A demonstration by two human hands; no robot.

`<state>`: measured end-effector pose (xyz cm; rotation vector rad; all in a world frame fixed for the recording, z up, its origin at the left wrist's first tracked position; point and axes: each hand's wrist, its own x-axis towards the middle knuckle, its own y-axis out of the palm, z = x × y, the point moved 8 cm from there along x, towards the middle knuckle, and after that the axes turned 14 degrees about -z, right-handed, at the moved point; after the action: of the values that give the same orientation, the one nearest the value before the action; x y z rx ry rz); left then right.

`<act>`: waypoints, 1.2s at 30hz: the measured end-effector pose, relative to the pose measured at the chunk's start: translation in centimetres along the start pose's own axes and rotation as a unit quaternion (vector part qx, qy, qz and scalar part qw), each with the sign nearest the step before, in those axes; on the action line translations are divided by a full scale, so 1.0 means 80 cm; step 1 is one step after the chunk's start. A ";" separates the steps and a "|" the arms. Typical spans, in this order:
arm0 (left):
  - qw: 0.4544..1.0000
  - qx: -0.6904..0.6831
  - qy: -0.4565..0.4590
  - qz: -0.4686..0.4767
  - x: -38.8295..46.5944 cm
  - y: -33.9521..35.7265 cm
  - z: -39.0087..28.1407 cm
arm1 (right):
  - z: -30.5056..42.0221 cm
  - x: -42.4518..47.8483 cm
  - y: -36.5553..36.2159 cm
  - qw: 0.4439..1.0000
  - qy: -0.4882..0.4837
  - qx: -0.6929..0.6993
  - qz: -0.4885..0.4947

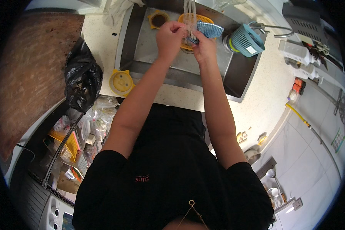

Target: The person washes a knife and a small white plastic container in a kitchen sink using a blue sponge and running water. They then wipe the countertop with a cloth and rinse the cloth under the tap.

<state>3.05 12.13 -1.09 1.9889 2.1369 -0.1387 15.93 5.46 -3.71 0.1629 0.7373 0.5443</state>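
Water runs in streams (190,11) into the sink (145,54). In it my right hand (205,46) holds a blue, shiny ribbed object (210,29), which may be a foil cup or a cloth; its exact kind is unclear. My left hand (171,38) is beside the stream with thumb and fingertips together; whether something small is between them cannot be told. Below both hands lies a yellow plastic basket (204,18). Left of it in the sink sits a yellow animal-shaped dish (158,19) with a dark inside.
A blue slotted basket (247,40) stands at the sink's right edge near a metal faucet (283,31). On the counter's left are a yellow round lid (121,82) and a black plastic bag (83,74), beside a large wooden board (37,63). Bags fill a rack below.
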 end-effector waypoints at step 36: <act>0.985 0.118 0.031 -0.124 -0.003 -0.018 0.025 | -0.017 0.040 0.013 0.984 0.029 -0.162 0.065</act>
<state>1.79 11.38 -3.09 1.8565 2.5051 -0.3919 16.57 7.93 -6.25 -0.1093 0.6879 0.7890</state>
